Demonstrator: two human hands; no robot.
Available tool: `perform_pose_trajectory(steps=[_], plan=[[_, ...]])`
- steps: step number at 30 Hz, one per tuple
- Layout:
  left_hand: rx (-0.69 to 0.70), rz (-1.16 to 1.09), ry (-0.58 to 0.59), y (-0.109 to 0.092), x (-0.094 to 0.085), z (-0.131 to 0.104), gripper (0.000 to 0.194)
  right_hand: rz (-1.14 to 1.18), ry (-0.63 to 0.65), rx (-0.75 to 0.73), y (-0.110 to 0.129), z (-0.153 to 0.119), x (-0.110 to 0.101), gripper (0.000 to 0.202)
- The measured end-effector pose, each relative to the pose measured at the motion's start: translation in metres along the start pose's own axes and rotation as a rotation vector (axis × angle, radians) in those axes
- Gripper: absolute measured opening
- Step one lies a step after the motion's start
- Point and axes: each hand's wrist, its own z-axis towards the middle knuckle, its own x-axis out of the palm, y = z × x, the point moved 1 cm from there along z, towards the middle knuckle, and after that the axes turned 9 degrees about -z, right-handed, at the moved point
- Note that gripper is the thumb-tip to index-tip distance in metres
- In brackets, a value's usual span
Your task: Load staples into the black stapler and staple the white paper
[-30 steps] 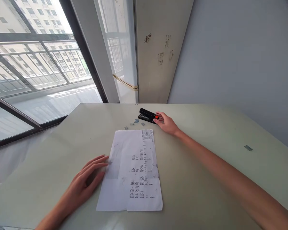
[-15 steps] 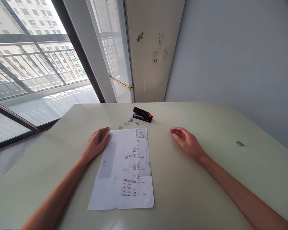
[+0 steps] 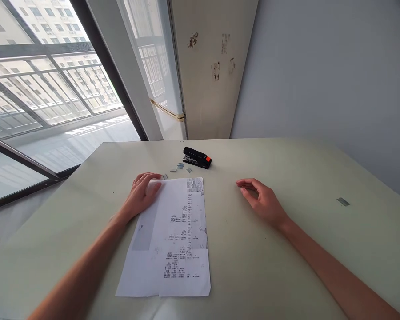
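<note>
Onto the far-left corner of the paper (image 3: 173,278) the left hand (image 3: 140,195) has been shifted; steadying on the tabletop (image 3: 266,280) is being done, seemingly, and a sure hold is called for. Whether the edge is pinched by its fingers can't be told. Right hand (image 3: 265,202): thumb and fingers parted, nothing held. Print can't be read.

- The table (image 3: 246,271) is pale and smooth.
- On it lies a printed paper (image 3: 163,240), near the middle.
- At one o'clock from this paper is a black stapler (image 3: 197,158).
- Several staple strips (image 3: 180,166) lie at twelve o'clock.
- One separate strip (image 3: 343,202) lies toward three o'clock.
</note>
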Motion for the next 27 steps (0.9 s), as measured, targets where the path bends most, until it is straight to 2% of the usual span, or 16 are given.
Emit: perform_pose_trajectory(steps=[6,9,14,17,27], plan=[[-0.001,-0.045,0.106,-0.009,0.009,0.018,0.04,-0.007,-0.003,-0.005,0.005,0.0,0.0,0.025],[-0.057,-0.097,0.017,-0.013,0.011,0.017,0.038,-0.005,-0.011,-0.017,0.005,0.0,0.0,0.023],[-0.306,-0.353,-0.189,-0.003,0.009,0.012,0.044,-0.036,-0.01,-0.033,0.002,0.0,0.0,0.024],[-0.4,-0.478,-0.287,0.002,0.007,0.011,0.045,-0.036,-0.009,-0.034,0.002,-0.001,0.0,0.023],[-0.439,-0.497,-0.281,-0.005,0.007,0.009,0.042,-0.055,0.0,-0.056,0.002,-0.002,0.001,0.023]])
